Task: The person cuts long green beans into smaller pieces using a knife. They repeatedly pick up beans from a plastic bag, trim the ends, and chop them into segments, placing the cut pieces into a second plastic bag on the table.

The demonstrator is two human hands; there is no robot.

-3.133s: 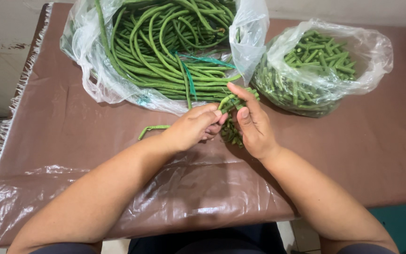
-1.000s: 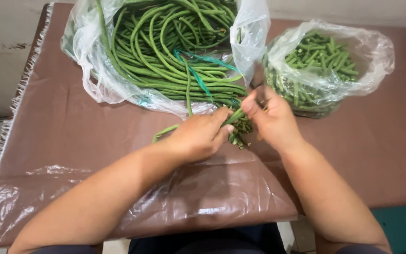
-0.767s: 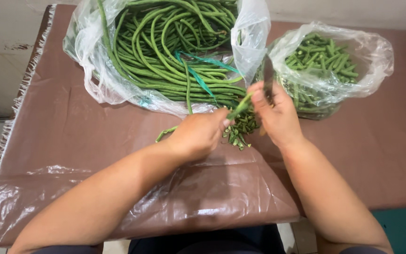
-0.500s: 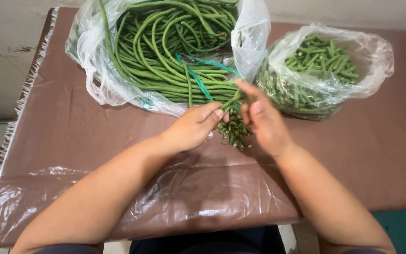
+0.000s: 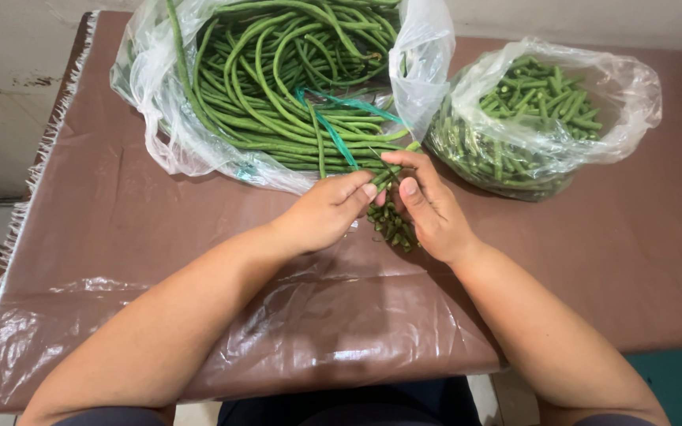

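My left hand point(image 5: 327, 211) and my right hand point(image 5: 429, 207) meet at the table's middle, both pinching one long green bean point(image 5: 388, 171) between the fingertips. Just below the fingers lies a small pile of cut bean ends point(image 5: 392, 225) on the brown plastic table cover point(image 5: 159, 237). Behind the hands, an open clear bag point(image 5: 191, 134) holds a mass of whole long beans point(image 5: 278, 71) tied with a green string point(image 5: 333, 134). To the right, a second clear bag point(image 5: 625, 95) holds short cut bean pieces point(image 5: 530, 102).
The table ends at a frayed left edge point(image 5: 37, 181) beside a pale wall and tiled floor. Crinkled clear film point(image 5: 65, 331) covers the near left part of the table. A teal floor patch point(image 5: 680, 379) shows at the lower right.
My right hand has come back from the bag of cut pieces to meet the left hand, and both again grip a long bean above the pile of ends.
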